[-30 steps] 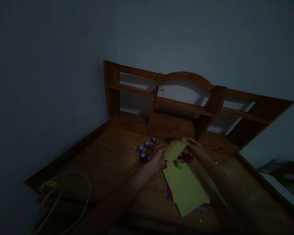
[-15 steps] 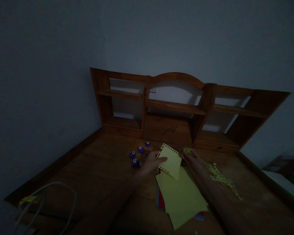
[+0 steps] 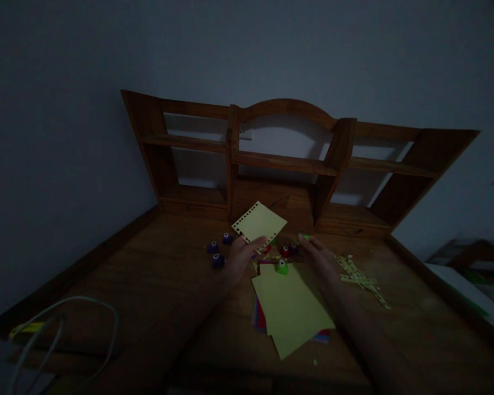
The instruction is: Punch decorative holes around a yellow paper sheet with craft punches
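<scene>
My left hand [image 3: 243, 255] pinches a small yellow sheet [image 3: 261, 222] with rows of holes punched along its edges, thumb on top. My right hand [image 3: 318, 255] is closed on a small green craft punch [image 3: 303, 237], mostly hidden by the fingers. Between the hands, another green craft punch [image 3: 282, 267] rests on the top edge of a stack of yellow paper [image 3: 294, 307]. A red punch [image 3: 285, 251] and a dark punch [image 3: 293, 248] sit just behind it. Several purple punches [image 3: 218, 260] stand left of my left hand.
Punched yellow strips [image 3: 360, 278] lie in a pile on the wooden desk [image 3: 156, 285], right of my right hand. Red and blue sheets [image 3: 260, 318] stick out under the yellow paper. A wooden shelf unit [image 3: 284, 162] borders the back. A white cable [image 3: 111, 329] loops at front left.
The small sheet has moved left and away from me in my left hand, turning as it went. It has come apart from my right hand, uncovering the punches behind the stack. The view has shifted.
</scene>
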The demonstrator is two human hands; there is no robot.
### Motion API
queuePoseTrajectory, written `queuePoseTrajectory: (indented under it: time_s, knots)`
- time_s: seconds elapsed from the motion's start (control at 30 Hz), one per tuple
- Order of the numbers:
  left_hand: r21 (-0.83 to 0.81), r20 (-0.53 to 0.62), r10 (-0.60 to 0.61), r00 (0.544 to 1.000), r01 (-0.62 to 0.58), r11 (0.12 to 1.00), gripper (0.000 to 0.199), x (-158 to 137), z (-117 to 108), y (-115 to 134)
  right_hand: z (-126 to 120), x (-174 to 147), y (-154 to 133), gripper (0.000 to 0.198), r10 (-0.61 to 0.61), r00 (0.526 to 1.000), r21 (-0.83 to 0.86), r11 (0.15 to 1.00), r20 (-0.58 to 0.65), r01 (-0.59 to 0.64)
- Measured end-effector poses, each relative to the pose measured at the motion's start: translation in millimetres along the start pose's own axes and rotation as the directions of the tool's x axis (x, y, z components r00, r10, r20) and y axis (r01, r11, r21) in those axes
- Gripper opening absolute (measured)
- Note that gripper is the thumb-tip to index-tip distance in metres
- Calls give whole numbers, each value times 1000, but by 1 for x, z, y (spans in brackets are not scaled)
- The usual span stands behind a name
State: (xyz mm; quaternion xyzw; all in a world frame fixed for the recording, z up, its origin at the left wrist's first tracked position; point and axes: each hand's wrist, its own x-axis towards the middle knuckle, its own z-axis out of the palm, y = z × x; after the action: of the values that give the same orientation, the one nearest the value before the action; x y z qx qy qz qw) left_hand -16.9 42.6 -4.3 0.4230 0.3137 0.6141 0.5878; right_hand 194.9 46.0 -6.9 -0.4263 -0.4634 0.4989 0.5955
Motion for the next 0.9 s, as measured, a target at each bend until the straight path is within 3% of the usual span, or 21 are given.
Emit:
queuePoseTrajectory:
  time_s: [0.2,0.27,0.37,0.6,0.9]
  knots:
    - [92,-53,20,998,-15,996,41,5,-3,-6,14,-6,3,26,118,991,190,973,66,-129]
    - [115,-41,20,999,-16,993,41,6,-2,-5,16,-7,2,24,187,972,223,950,144,-217]
    - [162,-26,22,999,-17,987,42,6,-1,-5,19,-8,-1,40,292,923,162,927,252,-338]
    - [207,9,121,993,-120,971,39,3,2,-9,28,-14,1,33,111,962,85,987,250,-136]
    - [292,25,213,977,-210,933,50,2,5,-7,33,-21,-10,31,15,989,-75,997,149,-4]
